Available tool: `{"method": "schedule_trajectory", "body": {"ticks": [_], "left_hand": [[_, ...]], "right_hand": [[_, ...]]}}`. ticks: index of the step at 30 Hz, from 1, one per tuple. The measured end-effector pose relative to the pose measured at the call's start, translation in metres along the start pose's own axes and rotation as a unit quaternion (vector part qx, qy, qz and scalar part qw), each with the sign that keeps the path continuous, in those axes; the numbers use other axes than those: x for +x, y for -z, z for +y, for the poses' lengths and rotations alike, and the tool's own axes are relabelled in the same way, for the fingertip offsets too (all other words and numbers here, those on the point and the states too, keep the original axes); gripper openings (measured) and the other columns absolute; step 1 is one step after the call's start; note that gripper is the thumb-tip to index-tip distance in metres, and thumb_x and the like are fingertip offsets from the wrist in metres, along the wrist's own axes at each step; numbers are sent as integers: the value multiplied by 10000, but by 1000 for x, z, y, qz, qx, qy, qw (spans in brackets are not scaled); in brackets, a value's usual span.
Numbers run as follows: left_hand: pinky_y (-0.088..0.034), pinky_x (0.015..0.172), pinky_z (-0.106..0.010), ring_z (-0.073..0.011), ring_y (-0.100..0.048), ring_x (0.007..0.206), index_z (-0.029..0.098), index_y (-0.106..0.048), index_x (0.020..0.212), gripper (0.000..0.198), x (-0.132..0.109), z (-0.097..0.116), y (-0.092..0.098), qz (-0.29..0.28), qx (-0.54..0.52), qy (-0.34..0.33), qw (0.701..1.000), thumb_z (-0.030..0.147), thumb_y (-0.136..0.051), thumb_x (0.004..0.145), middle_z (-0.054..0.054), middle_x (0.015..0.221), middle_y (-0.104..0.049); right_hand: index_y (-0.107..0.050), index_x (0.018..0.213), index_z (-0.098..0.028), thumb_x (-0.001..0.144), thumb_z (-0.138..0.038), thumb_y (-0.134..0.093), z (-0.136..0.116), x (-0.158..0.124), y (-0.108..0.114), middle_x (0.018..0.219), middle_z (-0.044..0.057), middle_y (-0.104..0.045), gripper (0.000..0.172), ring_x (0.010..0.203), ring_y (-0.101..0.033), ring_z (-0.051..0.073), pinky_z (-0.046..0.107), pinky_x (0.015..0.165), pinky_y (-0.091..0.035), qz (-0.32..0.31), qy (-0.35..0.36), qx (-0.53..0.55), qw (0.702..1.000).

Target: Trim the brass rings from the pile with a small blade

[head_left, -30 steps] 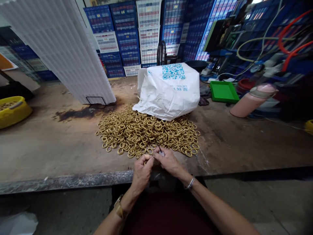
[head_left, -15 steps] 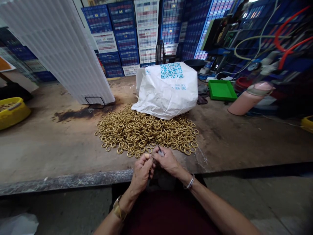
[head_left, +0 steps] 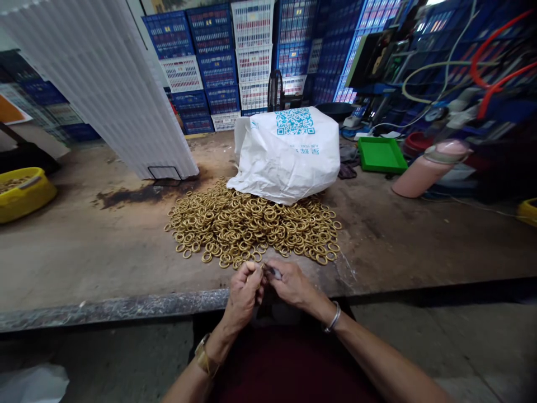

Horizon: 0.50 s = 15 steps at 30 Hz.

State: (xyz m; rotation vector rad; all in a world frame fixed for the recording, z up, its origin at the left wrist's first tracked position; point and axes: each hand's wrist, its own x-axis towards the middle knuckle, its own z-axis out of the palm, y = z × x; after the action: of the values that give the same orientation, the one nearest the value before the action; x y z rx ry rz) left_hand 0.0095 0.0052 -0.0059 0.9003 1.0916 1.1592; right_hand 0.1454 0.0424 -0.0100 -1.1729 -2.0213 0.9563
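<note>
My left hand (head_left: 243, 292) is closed in a pinch at the near edge of the bench, with a bit of a brass-coloured ring (head_left: 263, 266) showing at its fingertips. My right hand (head_left: 292, 284) grips a small tool (head_left: 274, 272) with a pale grey body and a dark, narrow tip. That tip points left, at the ring; whether it is a blade I cannot make out. Just beyond both hands lies a wide heap of brass-coloured rings (head_left: 251, 224). A white woven sack (head_left: 289, 162) with a blue printed code rests on the heap's far side.
A white corrugated panel (head_left: 126, 101) leans in a black wire stand (head_left: 164, 174) at the left. Further left is a yellow bowl (head_left: 29, 202). To the right stand a green tray (head_left: 382, 155) and a pink bottle (head_left: 428, 170). Stacked crates (head_left: 218, 67) line the back.
My right hand has turned and come slightly lower. The tool's dark tip, which pointed up and away, now points left at my left fingertips. My left hand has hardly moved.
</note>
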Motion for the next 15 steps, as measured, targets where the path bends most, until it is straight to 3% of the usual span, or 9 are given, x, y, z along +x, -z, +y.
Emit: {"method": "schedule_trajectory", "body": {"ticks": [8,12,15], "left_hand": [[-302,386,-156,-44,-357,382,176,-472,760,268,-3,1,1,7,77,-15,997,441,-503,778,81,483,-416],[-307,384,-157,-44,-362,391,176,-463,739,263,-5,4,0,19,88,-23,996,431,-511,774,74,513,-425],[-318,391,-159,-40,-372,403,173,-453,705,266,-17,13,-1,-14,77,-10,997,424,-499,783,59,550,-448]], "right_hand": [[-525,688,-178,682,-77,-432,-2,-6,-3,562,-25,-498,137,496,-387,92,211,499,-241,-24,32,-93,995],[-548,729,-179,675,-93,-436,-4,-4,-2,564,-11,-521,151,492,-391,103,222,495,-229,-42,7,-148,988],[-573,815,-186,701,-108,-434,3,-1,4,632,9,-576,196,538,-454,117,224,516,-250,-38,-25,-189,981]]}}
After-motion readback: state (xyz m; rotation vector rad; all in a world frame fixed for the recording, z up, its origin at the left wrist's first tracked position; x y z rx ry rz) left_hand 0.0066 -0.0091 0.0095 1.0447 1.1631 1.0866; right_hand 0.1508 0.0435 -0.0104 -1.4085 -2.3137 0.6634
